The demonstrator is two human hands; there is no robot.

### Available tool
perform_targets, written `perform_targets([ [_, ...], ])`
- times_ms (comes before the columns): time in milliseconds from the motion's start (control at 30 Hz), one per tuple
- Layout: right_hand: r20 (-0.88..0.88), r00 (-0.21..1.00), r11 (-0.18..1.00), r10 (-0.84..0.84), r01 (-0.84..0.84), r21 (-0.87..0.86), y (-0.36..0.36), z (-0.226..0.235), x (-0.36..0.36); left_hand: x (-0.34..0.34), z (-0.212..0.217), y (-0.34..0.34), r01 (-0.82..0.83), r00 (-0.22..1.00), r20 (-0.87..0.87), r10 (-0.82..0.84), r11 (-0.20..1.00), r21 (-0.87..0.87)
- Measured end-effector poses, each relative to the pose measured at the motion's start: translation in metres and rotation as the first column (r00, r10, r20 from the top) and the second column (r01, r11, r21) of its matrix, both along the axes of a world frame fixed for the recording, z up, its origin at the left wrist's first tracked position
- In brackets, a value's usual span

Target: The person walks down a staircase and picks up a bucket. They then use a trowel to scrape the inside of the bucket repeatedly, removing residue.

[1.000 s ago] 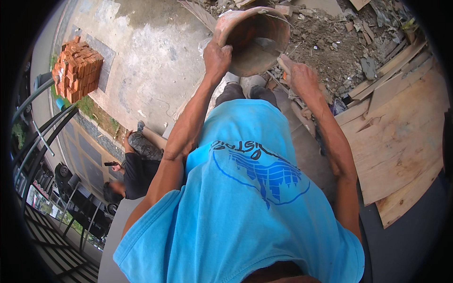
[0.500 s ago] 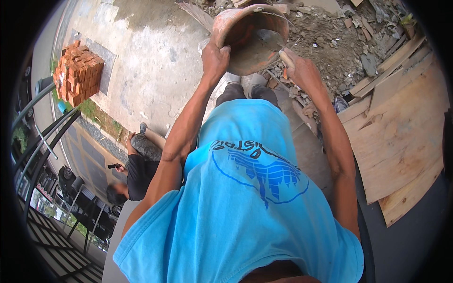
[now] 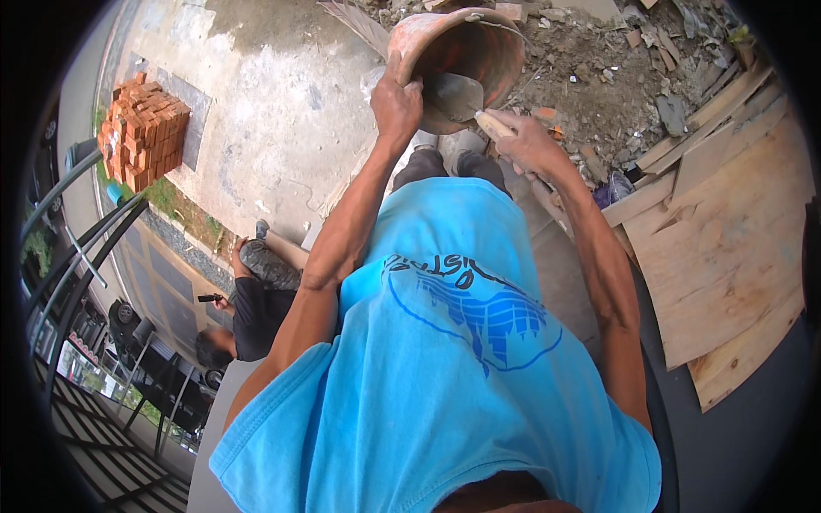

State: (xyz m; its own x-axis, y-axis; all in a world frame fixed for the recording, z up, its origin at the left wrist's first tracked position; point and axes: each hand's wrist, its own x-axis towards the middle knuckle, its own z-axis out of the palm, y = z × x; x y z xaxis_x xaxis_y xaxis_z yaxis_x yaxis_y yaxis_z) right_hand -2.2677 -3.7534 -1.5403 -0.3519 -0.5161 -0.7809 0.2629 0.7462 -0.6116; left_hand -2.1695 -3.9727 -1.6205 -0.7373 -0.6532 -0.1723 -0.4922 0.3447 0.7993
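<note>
Tilted toward me, a mortar-stained orange bucket [image 3: 419,43] hangs at the top centre above my feet. My left hand [image 3: 398,107] is closed on its left rim. In my right hand [image 3: 532,144] is the wooden handle of a trowel [image 3: 457,96]. The grey blade reaches inside the bucket and lies near its lower wall; whether it touches the wall I cannot tell. A greyish residue coats the bucket's inside, and its deeper part is in shadow. The thin wire bail [image 3: 506,27] of the bucket shows at its upper right rim.
Rubble [image 3: 590,85] covers the ground at the upper right, beside leaning plywood sheets [image 3: 718,248]. A stack of red bricks [image 3: 145,132] stands on the left. A person [image 3: 256,316] in a dark shirt sits at the lower left holding a black object, near metal railings [image 3: 94,209].
My right hand has shifted left and slightly down, turning the trowel so its blade has swung toward the bucket's left side. My left hand still grips the rim.
</note>
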Motion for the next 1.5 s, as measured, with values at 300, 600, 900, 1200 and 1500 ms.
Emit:
perform_targets([
  [300,0.334,0.869,0.895,-0.365,0.426,-0.130,0.037,0.030,-0.001,-0.001,0.007,-0.013,-0.072,0.990,-0.110,0.093,0.981,0.182],
  [600,-0.977,0.127,0.940,-0.174,0.316,-0.127,0.108,0.039,-0.063,0.006,-0.004,-0.039,-0.199,0.964,-0.063,0.258,0.857,0.475],
  [900,-0.779,0.627,0.905,0.018,0.321,0.279,0.153,-0.018,-0.045,0.032,0.015,-0.016,-0.300,0.941,0.122,0.316,0.609,0.734],
  [1200,-0.695,0.716,0.966,0.063,0.132,0.224,0.138,-0.026,-0.038,0.018,0.020,-0.022,-0.294,0.950,0.171,0.261,0.570,0.767],
  [1500,-0.668,0.743,0.979,0.049,0.098,0.181,0.117,0.001,-0.037,0.009,-0.003,-0.026,-0.239,0.965,0.117,0.236,0.595,0.767],
])
